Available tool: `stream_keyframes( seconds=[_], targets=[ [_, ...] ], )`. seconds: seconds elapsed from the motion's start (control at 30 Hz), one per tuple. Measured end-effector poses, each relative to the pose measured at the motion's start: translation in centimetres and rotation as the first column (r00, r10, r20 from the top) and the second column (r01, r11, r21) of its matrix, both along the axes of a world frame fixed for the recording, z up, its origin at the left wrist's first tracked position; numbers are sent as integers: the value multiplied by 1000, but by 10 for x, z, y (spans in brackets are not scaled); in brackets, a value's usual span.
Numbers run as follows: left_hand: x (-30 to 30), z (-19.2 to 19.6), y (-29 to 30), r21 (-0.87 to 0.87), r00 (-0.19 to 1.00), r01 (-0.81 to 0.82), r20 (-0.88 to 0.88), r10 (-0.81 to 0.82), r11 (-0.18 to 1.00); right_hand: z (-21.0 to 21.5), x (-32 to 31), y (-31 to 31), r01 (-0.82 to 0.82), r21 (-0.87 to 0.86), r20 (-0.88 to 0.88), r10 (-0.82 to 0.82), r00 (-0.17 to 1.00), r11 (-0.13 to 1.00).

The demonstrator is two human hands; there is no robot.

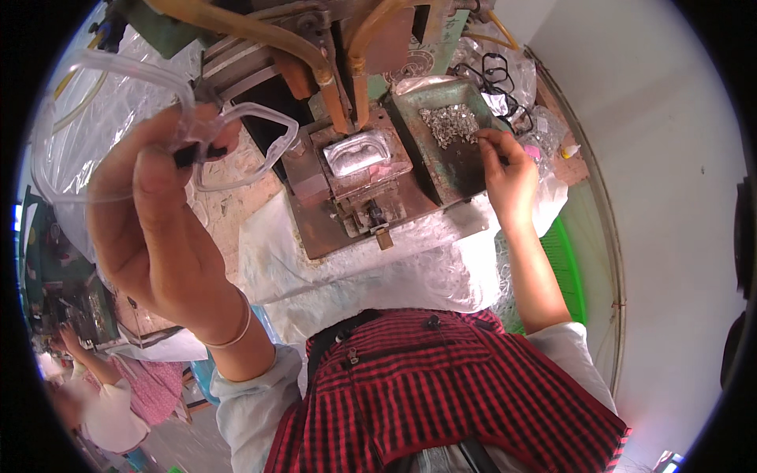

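Note:
My left hand (162, 236) is raised at the left, its fingers closed round a clear plastic glasses frame (199, 126) near the bridge. No lenses can be made out in it. At the right, my right hand (512, 177) reaches over a worn green metal tray (456, 183). Thumb and forefinger pinch together beside a heap of small silvery metal pieces (449, 124); whatever lies between the fingertips is too small to make out. Between my hands stands a bench machine with a shiny silver plate (357, 153), under two copper-coloured prongs (339, 106).
Thick tan hoses (260, 27) run down to the machine from above. Black glasses frames (497, 72) and plastic bags lie behind the tray. A green basket (566, 264) is below at the right, near the wall (670, 189). Another person (114, 414) sits at the lower left.

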State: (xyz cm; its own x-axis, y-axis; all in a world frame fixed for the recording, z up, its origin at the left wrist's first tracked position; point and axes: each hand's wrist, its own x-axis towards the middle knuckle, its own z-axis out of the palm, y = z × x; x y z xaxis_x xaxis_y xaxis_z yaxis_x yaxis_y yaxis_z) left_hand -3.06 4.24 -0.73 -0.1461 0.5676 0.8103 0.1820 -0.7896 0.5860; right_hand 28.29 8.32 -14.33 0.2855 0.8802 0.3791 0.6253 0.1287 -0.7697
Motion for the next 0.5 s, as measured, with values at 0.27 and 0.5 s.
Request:
stream_keyframes(
  seconds=[0.27, 0.5],
  targets=[
    [5, -52, -25, -135, 959, 17, 283, 22, 991, 63, -92, 7, -395, 275, -416, 479, 773, 876],
    [0, -6, -24, -35, 994, -95, 57, 97, 995, 65, -124, 0, -498, 301, -789, 506, 348, 813]
  ],
)
